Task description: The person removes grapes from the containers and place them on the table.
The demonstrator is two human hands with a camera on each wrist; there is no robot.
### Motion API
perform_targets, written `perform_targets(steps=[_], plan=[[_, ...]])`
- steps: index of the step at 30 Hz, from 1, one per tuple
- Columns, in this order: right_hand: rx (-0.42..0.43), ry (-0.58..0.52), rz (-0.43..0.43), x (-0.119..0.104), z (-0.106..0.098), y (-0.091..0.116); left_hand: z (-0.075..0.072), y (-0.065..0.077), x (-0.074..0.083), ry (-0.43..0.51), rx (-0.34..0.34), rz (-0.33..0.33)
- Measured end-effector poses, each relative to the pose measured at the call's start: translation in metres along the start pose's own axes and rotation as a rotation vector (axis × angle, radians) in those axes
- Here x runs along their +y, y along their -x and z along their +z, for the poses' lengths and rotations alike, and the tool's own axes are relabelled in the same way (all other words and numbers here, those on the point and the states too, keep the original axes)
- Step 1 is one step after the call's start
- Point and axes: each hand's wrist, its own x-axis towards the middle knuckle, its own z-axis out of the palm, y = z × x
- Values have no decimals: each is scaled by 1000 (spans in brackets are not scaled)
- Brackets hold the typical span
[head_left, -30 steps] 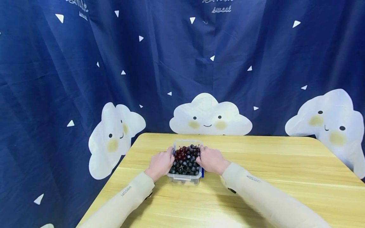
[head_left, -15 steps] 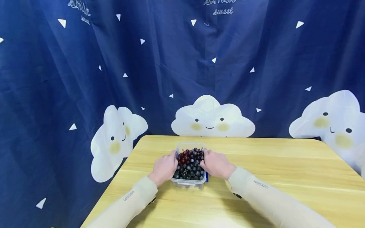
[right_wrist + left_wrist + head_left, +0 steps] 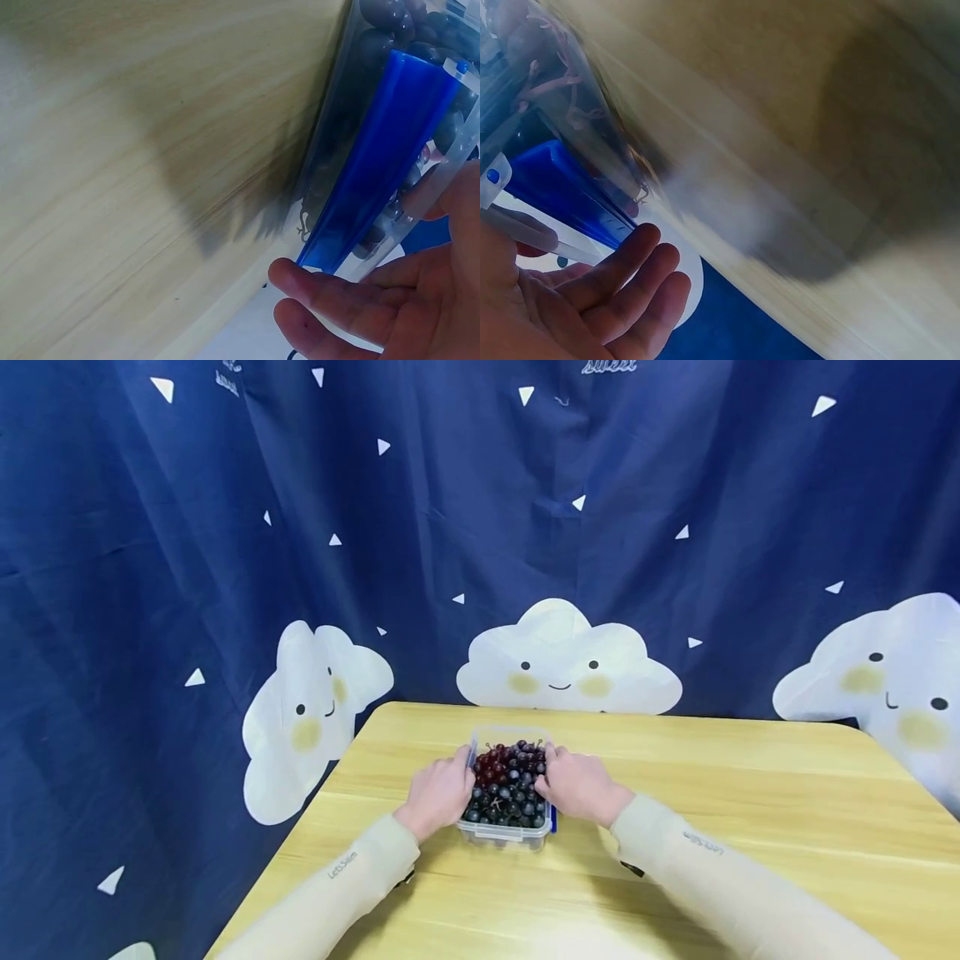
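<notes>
A clear plastic food container (image 3: 504,835) stands on the table, filled with dark purple and reddish grapes (image 3: 510,793). My left hand (image 3: 438,789) holds its left rim, and my right hand (image 3: 577,783) holds the opposite rim. In the left wrist view, the thumb of my left hand (image 3: 607,300) hooks over the rim, with fingers outside by a blue latch flap (image 3: 570,187). The right wrist view shows another blue latch flap (image 3: 382,150) hanging down the wall, with the fingers of my right hand (image 3: 375,300) near its end. No lid sits over the grapes.
The pale wooden table (image 3: 712,777) extends far to the right of the container. A dark blue curtain (image 3: 480,527) with smiling clouds hangs behind its back edge. Both light sleeves (image 3: 367,868) reach in from the front.
The head view has shifted slightly, with container and hands appearing a little farther right. Both hands keep hold of the rims throughout.
</notes>
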Motion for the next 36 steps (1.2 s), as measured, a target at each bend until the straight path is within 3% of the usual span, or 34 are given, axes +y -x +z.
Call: perform_targets(steps=[12,21,29,33,36], plan=[[-1,-17,8,7,-3,10,2,-1,7,-41,-8,47],[-41,23,1,8,-13,6,1,1,9,-28,8,40],[-55,102,-30,0,-41,8,2,0,11,-16,7,33],[-45,121,-86,-11,-59,6,3,-1,10,-14,5,29],[-84,133,-136,-21,-71,3,2,-1,8,-10,4,19]])
